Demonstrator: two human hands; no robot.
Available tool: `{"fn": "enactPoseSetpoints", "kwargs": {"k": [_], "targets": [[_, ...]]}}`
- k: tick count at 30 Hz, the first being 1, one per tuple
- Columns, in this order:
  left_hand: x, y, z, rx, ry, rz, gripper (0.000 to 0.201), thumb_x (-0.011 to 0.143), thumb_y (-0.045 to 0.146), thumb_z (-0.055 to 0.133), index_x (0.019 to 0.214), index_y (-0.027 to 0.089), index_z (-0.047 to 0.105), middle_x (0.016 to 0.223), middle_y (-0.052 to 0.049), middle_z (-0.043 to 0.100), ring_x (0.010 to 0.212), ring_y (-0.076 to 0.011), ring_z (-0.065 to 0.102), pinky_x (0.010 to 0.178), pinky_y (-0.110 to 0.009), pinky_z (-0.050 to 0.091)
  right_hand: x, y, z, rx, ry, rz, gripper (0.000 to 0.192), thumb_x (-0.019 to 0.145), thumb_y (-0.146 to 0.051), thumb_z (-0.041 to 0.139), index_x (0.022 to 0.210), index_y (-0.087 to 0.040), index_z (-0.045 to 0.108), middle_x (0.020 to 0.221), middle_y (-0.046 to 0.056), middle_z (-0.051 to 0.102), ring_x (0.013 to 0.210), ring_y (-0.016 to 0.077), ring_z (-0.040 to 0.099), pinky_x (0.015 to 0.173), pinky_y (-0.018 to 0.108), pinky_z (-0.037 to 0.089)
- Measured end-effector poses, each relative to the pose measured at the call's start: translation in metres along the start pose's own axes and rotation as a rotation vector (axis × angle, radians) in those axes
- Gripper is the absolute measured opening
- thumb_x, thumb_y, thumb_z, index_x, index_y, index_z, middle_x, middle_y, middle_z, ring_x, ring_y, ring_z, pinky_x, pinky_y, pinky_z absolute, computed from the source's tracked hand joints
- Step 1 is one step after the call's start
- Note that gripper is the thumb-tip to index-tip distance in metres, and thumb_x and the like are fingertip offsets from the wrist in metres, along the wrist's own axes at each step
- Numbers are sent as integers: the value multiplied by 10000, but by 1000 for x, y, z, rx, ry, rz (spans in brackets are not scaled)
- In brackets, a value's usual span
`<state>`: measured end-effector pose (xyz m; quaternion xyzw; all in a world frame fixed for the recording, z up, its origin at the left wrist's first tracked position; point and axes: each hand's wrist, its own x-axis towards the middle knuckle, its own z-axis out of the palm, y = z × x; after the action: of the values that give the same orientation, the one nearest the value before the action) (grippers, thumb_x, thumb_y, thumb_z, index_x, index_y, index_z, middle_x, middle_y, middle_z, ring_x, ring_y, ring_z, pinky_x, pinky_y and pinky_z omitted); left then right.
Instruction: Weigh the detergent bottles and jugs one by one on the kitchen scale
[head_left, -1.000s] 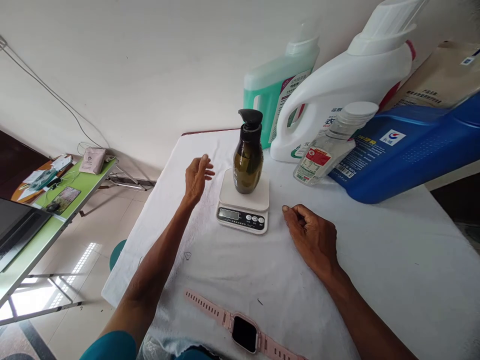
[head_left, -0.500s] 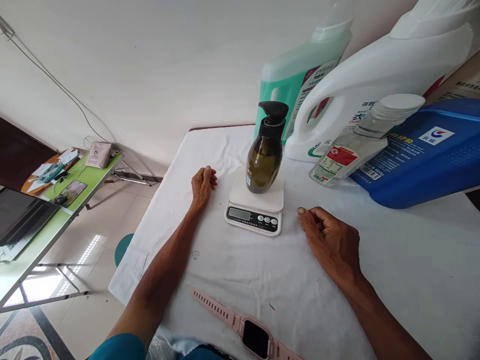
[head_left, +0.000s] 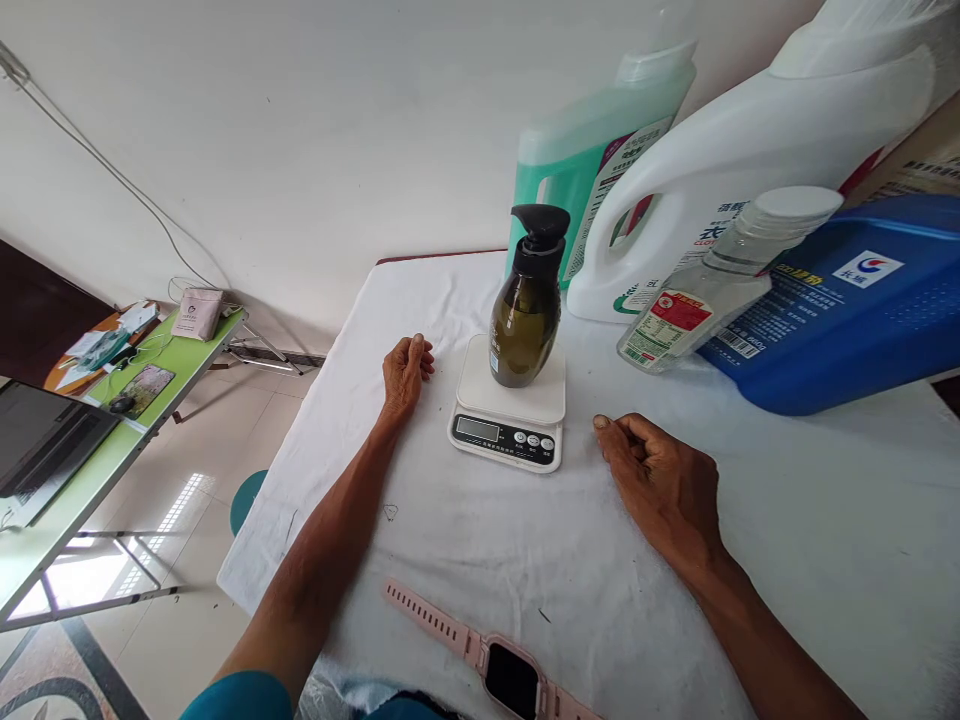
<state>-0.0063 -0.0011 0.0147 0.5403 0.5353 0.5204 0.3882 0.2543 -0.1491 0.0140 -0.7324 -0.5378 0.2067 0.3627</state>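
A dark olive pump bottle [head_left: 526,325] with a black pump head stands upright on a white kitchen scale [head_left: 508,405]. The scale's display looks blank. My left hand [head_left: 406,372] rests on the white cloth left of the scale, its fingers curled in and nothing visible in them. To the right of the scale lies my right hand [head_left: 661,478], closed with the thumb along the bent index finger; it holds nothing that I can see. Neither hand touches the bottle or the scale.
Behind to the right stand a green liquid jug [head_left: 547,170], a white detergent jug [head_left: 720,150], a clear bottle [head_left: 686,300] and a blue container [head_left: 817,320]. A pink-strapped smartwatch [head_left: 512,680] lies near the front edge. A green table [head_left: 150,375] is off left.
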Motion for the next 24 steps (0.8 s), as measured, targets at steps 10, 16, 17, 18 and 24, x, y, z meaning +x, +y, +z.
{"fn": "enactPoseSetpoints", "kwargs": {"k": [10, 16, 17, 18, 24], "targets": [[-15, 61, 18, 112, -220, 320, 1033, 701, 721, 835, 1512, 275, 377, 1526, -175, 509, 1373, -322, 555, 1104, -478, 487, 2, 2, 2, 0, 10, 29, 463, 932, -612, 443, 641, -253, 402, 502, -32, 407, 505, 160, 363, 600, 327, 331], [-10, 82, 49, 188, -416, 325, 1078, 574, 619, 959, 1451, 238, 462, 1506, -184, 536, 1336, -363, 570, 1080, -496, 491, 2, 1, 0, -3, 18, 8, 467, 924, -622, 435, 638, -253, 423, 506, -31, 421, 497, 161, 381, 595, 325, 333], [-9, 82, 51, 202, -430, 328, 985, 582, 594, 962, 1380, 225, 520, 1429, -171, 597, 1272, -348, 607, 1036, -472, 513, 2, 0, 0, 0, 17, 5, 471, 927, -625, 432, 638, -253, 421, 503, -33, 415, 496, 162, 381, 591, 324, 331], [-9, 82, 53, 219, -437, 333, 894, 593, 568, 964, 1308, 213, 562, 1345, -156, 645, 1205, -329, 636, 985, -445, 531, 2, 0, -1, 3, 18, 2, 474, 930, -626, 431, 637, -254, 417, 501, -35, 406, 495, 162, 377, 586, 323, 329], [-9, 84, 55, 302, -303, 362, 731, 556, 468, 992, 1095, 200, 578, 1054, -89, 710, 943, -244, 668, 761, -345, 533, 1, -1, -2, 16, 24, -4, 476, 940, -619, 435, 637, -253, 401, 496, -40, 388, 496, 157, 355, 568, 315, 331]]}}
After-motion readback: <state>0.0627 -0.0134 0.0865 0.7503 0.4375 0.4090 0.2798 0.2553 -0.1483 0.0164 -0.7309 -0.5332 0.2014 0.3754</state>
